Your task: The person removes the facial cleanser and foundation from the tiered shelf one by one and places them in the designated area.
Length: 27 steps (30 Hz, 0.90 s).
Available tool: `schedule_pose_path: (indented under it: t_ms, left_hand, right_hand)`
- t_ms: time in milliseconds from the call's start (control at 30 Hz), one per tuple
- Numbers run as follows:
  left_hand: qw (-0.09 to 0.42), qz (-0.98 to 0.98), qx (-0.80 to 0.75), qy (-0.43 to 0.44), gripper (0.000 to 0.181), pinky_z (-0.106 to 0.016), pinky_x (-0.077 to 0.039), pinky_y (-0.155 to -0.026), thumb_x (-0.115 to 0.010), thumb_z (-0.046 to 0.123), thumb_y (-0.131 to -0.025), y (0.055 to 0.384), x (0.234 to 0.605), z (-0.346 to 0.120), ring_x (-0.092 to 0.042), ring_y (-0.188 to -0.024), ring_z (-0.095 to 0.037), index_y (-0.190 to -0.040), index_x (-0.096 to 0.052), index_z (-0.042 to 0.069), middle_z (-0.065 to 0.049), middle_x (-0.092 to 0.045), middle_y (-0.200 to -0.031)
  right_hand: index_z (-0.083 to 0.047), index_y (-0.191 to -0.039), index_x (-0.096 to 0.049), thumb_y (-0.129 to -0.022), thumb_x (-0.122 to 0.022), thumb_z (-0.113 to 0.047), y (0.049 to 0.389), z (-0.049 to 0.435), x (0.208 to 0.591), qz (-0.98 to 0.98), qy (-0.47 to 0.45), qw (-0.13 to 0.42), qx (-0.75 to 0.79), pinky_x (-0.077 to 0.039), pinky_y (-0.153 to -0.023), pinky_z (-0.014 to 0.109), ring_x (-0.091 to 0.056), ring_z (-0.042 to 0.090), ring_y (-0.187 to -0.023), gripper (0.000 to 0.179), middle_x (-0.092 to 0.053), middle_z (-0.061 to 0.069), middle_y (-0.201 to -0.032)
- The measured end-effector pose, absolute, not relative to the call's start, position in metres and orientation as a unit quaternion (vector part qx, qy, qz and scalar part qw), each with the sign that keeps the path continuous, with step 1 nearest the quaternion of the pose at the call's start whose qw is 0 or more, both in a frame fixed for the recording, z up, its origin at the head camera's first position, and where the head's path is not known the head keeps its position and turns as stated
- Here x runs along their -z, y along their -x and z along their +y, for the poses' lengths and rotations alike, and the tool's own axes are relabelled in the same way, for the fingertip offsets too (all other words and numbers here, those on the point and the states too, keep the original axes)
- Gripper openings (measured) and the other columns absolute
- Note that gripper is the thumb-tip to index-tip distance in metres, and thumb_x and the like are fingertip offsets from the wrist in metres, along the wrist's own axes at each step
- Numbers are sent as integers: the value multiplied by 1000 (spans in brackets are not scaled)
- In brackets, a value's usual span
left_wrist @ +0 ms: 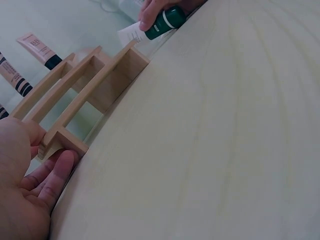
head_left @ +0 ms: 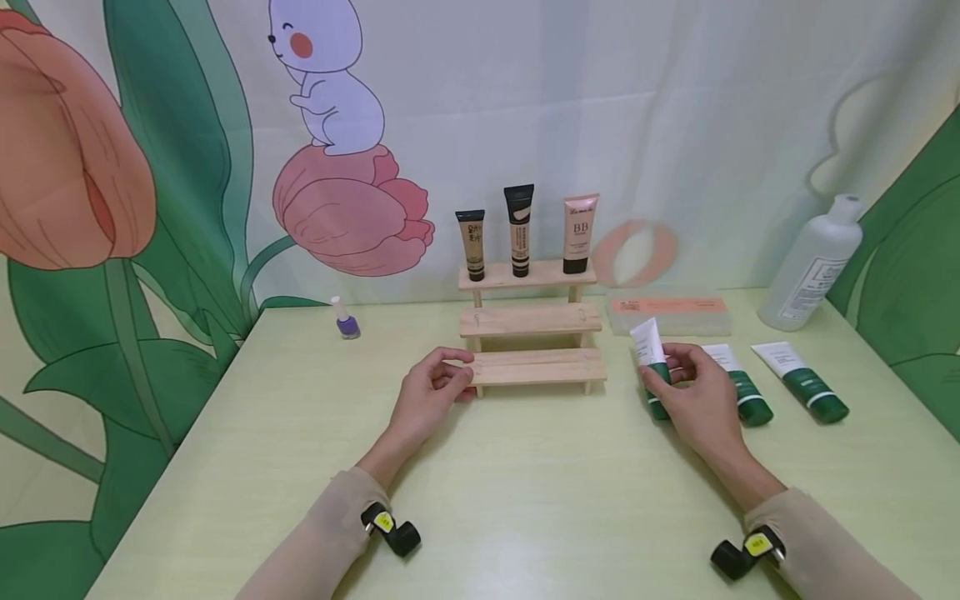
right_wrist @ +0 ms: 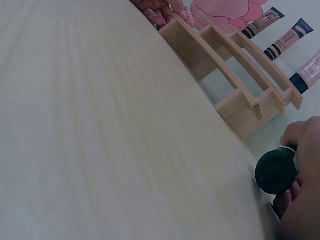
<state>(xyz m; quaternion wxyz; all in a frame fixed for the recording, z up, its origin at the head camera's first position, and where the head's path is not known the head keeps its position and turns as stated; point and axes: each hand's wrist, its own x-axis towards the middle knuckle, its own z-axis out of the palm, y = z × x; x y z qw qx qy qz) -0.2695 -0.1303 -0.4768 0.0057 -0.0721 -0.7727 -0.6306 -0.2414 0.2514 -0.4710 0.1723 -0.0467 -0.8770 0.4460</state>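
A three-step wooden display stand (head_left: 534,319) stands at the middle of the table. My left hand (head_left: 429,392) pinches the left end of its lowest step, some fingers reaching underneath in the left wrist view. My right hand (head_left: 701,392) grips a white and green squeeze tube (head_left: 651,354), its white end tilted up, to the right of the stand. In the right wrist view the tube's round green cap (right_wrist: 276,171) faces the camera. Two similar tubes, one nearer (head_left: 752,400) and one farther right (head_left: 804,385), lie beside that hand.
On the top step stand a small gold tube (head_left: 473,243), a taller black-topped tube (head_left: 520,233) and a pink BB tube (head_left: 580,232). A purple nail polish bottle (head_left: 347,323) stands left. Behind the right hand are a flat clear box (head_left: 697,312) and a white bottle (head_left: 810,267).
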Motion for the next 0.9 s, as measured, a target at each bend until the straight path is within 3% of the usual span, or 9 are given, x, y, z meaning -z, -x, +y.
schedule_pose_path:
  t_ms: [633, 900]
  left_hand:
    - [6, -772, 631, 78, 21, -34, -70, -88, -71, 12, -111, 271, 478, -131, -81, -96, -32, -132, -73, 9, -18, -78, -110]
    - [2, -766, 637, 85, 20, -32, -70, -87, -71, 11, -111, 270, 478, -131, -82, -93, -26, -131, -73, 9, -16, -78, -108]
  right_hand:
    - [-2, -137, -69, -100, -86, -31, 241, 252, 472, -890, 48, 170, -420, -46, -77, 11, -65, 24, -100, 50, -70, 15, -117]
    - [-1, -135, -68, -98, -83, -19, 242, 251, 471, -887, 45, 216, -405, -44, -85, 30, -60, 29, -104, 44, -65, 18, -121]
